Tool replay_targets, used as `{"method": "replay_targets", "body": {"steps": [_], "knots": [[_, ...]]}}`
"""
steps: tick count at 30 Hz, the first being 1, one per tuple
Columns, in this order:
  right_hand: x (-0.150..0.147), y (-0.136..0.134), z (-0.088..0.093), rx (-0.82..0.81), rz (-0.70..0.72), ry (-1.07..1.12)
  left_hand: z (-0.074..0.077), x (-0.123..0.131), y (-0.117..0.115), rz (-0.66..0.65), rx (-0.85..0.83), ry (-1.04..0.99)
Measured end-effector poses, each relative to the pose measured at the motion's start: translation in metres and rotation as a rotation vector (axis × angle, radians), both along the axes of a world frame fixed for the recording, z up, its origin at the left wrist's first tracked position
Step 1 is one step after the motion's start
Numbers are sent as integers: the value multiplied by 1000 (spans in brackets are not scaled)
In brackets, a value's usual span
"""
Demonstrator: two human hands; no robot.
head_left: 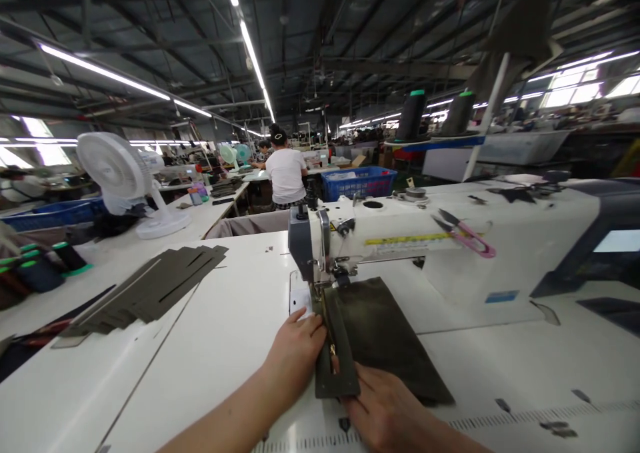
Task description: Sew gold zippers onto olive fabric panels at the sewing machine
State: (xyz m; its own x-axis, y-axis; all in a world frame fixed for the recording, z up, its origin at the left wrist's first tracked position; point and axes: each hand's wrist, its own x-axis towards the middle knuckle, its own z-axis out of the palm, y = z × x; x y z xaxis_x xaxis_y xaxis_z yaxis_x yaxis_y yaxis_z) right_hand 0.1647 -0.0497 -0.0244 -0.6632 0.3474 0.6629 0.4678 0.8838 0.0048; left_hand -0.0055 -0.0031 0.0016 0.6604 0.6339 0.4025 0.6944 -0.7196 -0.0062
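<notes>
A dark olive fabric piece with a zipper (pixel 345 366) lies under the sewing machine's needle area (pixel 320 283). A brass-coloured zipper pull (pixel 333 350) shows in a slot along its narrow strip. My left hand (pixel 297 346) is closed at the strip's left edge, fingers bent together just in front of the presser foot. At the near right corner, my right hand (pixel 383 406) grips the strip, its fingertips partly hidden beneath the edge. A wider dark fabric panel (pixel 390 340) spreads flat to the right of the strip, under the machine arm.
The white sewing machine (pixel 500 240) carries pink-handled thread snips (pixel 467 234). Stacked dark fabric pieces (pixel 150 286) lie at left. Beyond stand a white fan (pixel 120 173), thread cones (pixel 70 258) and a blue crate (pixel 357 183). A person in a white shirt (pixel 286 173) sits ahead.
</notes>
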Motion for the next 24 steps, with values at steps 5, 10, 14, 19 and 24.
{"method": "replay_targets", "body": {"steps": [5, 10, 14, 19, 24], "knots": [[0, 12, -5, 13, -8, 19, 2, 1, 10, -31, 61, 3], [-2, 27, -9, -9, -13, 39, 3, -1, 15, -23, 84, 12], [-3, 38, -10, 9, -24, 49, 0, -6, 18, -49, 81, -11], [-1, 49, -5, 16, -15, 20, 0, -6, 28, -46, 1, -74], [-2, 57, -1, -47, -43, -44, 0, -4, 35, -18, -59, -97]]}}
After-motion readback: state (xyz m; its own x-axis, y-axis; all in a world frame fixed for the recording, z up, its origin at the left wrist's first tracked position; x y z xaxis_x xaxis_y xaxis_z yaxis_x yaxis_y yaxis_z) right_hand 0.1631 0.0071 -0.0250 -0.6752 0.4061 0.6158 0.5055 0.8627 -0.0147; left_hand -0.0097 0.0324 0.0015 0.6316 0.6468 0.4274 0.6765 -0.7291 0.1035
